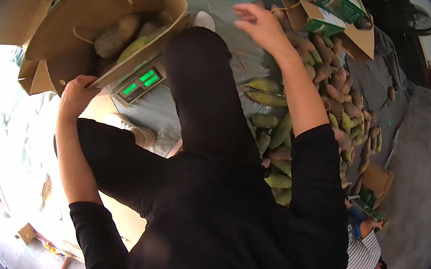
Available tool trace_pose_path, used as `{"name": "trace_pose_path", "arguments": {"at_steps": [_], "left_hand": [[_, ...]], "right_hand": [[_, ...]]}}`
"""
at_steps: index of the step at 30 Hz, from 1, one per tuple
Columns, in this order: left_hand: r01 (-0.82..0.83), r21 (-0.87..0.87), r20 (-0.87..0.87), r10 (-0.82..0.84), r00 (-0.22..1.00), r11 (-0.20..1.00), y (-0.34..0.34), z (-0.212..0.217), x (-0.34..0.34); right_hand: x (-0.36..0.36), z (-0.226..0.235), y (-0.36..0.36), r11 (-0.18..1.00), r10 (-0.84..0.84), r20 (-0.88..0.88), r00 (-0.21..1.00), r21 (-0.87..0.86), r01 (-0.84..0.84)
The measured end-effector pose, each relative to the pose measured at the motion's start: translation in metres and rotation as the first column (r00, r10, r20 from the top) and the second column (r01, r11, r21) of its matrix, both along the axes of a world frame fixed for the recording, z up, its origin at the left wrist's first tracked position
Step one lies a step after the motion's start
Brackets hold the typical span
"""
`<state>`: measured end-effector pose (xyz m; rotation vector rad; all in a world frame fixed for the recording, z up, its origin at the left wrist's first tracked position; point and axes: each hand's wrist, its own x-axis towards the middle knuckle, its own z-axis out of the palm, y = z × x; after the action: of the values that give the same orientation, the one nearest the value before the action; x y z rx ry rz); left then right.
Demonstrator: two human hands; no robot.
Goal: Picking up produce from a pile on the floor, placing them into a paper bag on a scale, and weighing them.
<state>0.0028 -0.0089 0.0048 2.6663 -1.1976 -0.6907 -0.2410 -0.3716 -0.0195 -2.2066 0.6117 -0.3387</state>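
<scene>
Cardboard box (95,13) tilts on the scale (139,82), upper left; my left hand (77,94) grips its flap, right hand (261,24) hovers open, empty, over mangoes (341,105) — fruit could spill.

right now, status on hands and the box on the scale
Left hand grips cardboard box edge on scale. Right hand open, reaching over mango pile. Own knee between them.

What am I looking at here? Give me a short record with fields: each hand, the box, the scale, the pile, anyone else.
left hand: grips the lower edge of the cardboard box
right hand: reaches out over the mango pile, fingers spread, holding nothing
cardboard box: open, tilted, a few mangoes inside, sits on the scale
scale: green lit display
mango pile: green and reddish, spread on the floor sheet
other person: striped shirt, lower right, crouched by the pile
</scene>
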Motion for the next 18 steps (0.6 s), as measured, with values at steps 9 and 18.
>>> {"name": "trace_pose_path", "arguments": {"at_steps": [9, 18], "left_hand": [[-0.043, -0.033, 0.004, 0.044, 0.999, 0.998, -0.001, 0.000, -0.004], [-0.056, -0.063, 0.030, 0.058, 0.998, 0.996, -0.007, -0.008, -0.004]], "right_hand": [[-0.223, -0.149, 0.004, 0.979, -0.202, -0.526, 0.826, -0.090, 0.182], [-0.361, -0.238, 0.063, 0.532, -0.568, -0.800, 0.193, -0.178, 0.828]]}}
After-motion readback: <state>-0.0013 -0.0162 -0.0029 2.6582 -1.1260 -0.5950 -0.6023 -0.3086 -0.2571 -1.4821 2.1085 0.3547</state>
